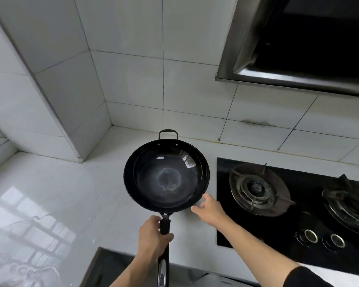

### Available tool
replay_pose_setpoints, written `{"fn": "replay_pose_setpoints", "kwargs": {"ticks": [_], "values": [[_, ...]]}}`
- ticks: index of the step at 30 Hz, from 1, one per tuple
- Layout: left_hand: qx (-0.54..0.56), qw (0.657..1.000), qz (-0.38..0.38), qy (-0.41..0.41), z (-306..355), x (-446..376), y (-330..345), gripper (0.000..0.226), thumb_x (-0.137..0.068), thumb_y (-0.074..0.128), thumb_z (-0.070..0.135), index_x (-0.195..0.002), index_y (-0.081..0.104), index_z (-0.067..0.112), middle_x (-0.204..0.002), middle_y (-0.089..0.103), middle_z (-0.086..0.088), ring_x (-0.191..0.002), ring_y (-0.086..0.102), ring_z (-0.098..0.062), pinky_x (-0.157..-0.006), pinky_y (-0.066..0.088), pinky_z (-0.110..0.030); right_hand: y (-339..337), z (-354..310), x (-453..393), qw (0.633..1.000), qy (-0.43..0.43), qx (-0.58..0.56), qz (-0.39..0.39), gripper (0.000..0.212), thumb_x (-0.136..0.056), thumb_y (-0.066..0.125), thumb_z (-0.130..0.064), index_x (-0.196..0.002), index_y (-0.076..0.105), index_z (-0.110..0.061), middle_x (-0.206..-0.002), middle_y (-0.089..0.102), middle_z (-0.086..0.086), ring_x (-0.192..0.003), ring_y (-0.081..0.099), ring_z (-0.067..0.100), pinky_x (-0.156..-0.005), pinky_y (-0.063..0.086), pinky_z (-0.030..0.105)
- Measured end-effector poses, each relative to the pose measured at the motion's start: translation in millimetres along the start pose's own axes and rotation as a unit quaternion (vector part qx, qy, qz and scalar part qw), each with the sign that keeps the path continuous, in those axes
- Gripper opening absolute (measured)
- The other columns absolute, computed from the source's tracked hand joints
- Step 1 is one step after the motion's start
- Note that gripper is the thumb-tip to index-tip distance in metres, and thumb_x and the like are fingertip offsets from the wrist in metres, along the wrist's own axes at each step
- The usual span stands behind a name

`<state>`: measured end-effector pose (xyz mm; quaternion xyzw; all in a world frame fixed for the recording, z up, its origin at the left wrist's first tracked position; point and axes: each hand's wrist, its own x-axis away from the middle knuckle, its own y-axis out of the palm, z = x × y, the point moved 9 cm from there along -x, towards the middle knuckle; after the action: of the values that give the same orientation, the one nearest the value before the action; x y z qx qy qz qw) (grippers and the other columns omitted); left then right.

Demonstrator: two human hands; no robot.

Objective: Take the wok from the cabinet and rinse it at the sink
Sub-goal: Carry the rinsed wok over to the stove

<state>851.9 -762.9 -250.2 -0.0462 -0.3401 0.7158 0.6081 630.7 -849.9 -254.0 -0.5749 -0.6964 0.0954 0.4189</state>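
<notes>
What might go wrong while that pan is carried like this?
The left hand alone grips the wok by its long handle, so the heavy bowl could tip. The right hand only touches the rim with open fingers. The gas stove sits close on the right; a swing might knock its burner grate.

Wok point(166, 176) sits over the countertop point(50, 193), left of the gas hob point(288, 204). Range hood point(298, 44) above the hob. Left hand point(151, 235) on the wok's handle, right hand point(209, 208) at its near-right rim.
</notes>
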Motion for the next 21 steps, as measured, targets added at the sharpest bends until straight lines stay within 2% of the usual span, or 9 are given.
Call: {"fn": "replay_pose_setpoints", "kwargs": {"ticks": [3, 7, 8, 9, 11, 13, 15, 21], "values": [[0.013, 1.000, -0.026, 0.009, -5, 5, -1, 0.061, -0.064, 0.077, 0.018, -0.120, 0.053, 0.015, -0.106, 0.062, 0.000, -0.088, 0.063, -0.015, -0.074, 0.055, -0.032, 20, -2, 17, 1.000, 0.007, -0.014, -0.004, 0.082, -0.082, 0.067, -0.045, -0.150, 0.029, -0.020, -0.121, 0.056, -0.001, -0.095, 0.059, 0.011, -0.071, 0.046, 0.020], [-0.003, 0.998, -0.049, 0.038, -9, 11, -2, 0.068, -0.063, 0.077, 0.019, -0.126, 0.051, 0.018, -0.108, 0.058, 0.004, -0.090, 0.060, -0.010, -0.067, 0.049, -0.021, 41, -5, 35, 0.999, 0.004, -0.030, 0.026, 0.081, -0.083, 0.068, -0.041, -0.150, 0.026, -0.023, -0.116, 0.056, -0.003, -0.097, 0.061, 0.014, -0.061, 0.047, 0.016], [-0.008, 0.998, -0.052, 0.046, -9, 12, -3, 0.070, -0.063, 0.077, 0.020, -0.127, 0.050, 0.018, -0.109, 0.057, 0.004, -0.092, 0.060, -0.012, -0.069, 0.049, -0.021, 40, -7, 38, 0.998, -0.004, -0.039, 0.046, 0.081, -0.084, 0.067, -0.039, -0.151, 0.024, -0.024, -0.113, 0.056, -0.003, -0.098, 0.061, 0.016, -0.062, 0.048, 0.016], [-0.014, 0.997, -0.055, 0.051, -9, 13, -4, 0.070, -0.064, 0.077, 0.021, -0.129, 0.049, 0.018, -0.110, 0.057, 0.003, -0.094, 0.060, -0.013, -0.074, 0.052, -0.025, 36, -10, 39, 0.996, -0.011, -0.048, 0.068, 0.079, -0.085, 0.067, -0.036, -0.151, 0.024, -0.026, -0.113, 0.056, -0.002, -0.102, 0.061, 0.017, -0.069, 0.052, 0.020], [-0.021, 0.996, -0.062, 0.054, -9, 15, -4, 0.071, -0.065, 0.076, 0.020, -0.130, 0.048, 0.017, -0.111, 0.056, 0.001, -0.095, 0.061, -0.017, -0.082, 0.054, -0.033, 26, -15, 37, 0.995, -0.024, -0.030, 0.096, 0.067, -0.088, 0.066, -0.033, -0.147, 0.035, -0.025, -0.126, 0.054, 0.003, -0.112, 0.058, 0.020, -0.089, 0.053, 0.031], [-0.029, 0.996, -0.066, 0.056, -9, 16, -6, 0.069, -0.066, 0.074, 0.018, -0.130, 0.049, 0.017, -0.110, 0.056, 0.001, -0.093, 0.062, -0.018, -0.083, 0.055, -0.035, 16, -22, 33, 0.992, -0.049, 0.032, 0.107, 0.050, -0.090, 0.066, -0.033, -0.136, 0.050, -0.021, -0.130, 0.054, 0.004, -0.114, 0.057, 0.020, -0.096, 0.049, 0.031], [-0.039, 0.995, -0.068, 0.060, -8, 15, -8, 0.066, -0.066, 0.073, 0.018, -0.128, 0.051, 0.017, -0.108, 0.056, 0.002, -0.090, 0.062, -0.018, -0.081, 0.055, -0.035, 10, -27, 29, 0.987, -0.078, 0.085, 0.113, 0.042, -0.089, 0.067, -0.035, -0.128, 0.057, -0.021, -0.125, 0.055, 0.003, -0.113, 0.056, 0.020, -0.094, 0.047, 0.029], [-0.064, 0.994, -0.059, 0.064, -3, 15, -6, 0.050, -0.066, 0.070, 0.015, -0.114, 0.055, 0.017, -0.099, 0.051, 0.003, -0.084, 0.060, -0.018, -0.077, 0.055, -0.037, 6, -26, 21, 0.973, -0.102, 0.173, 0.118, 0.045, -0.085, 0.072, -0.041, -0.124, 0.057, -0.025, -0.119, 0.054, 0.001, -0.101, 0.060, 0.020, -0.081, 0.053, 0.034]]}}
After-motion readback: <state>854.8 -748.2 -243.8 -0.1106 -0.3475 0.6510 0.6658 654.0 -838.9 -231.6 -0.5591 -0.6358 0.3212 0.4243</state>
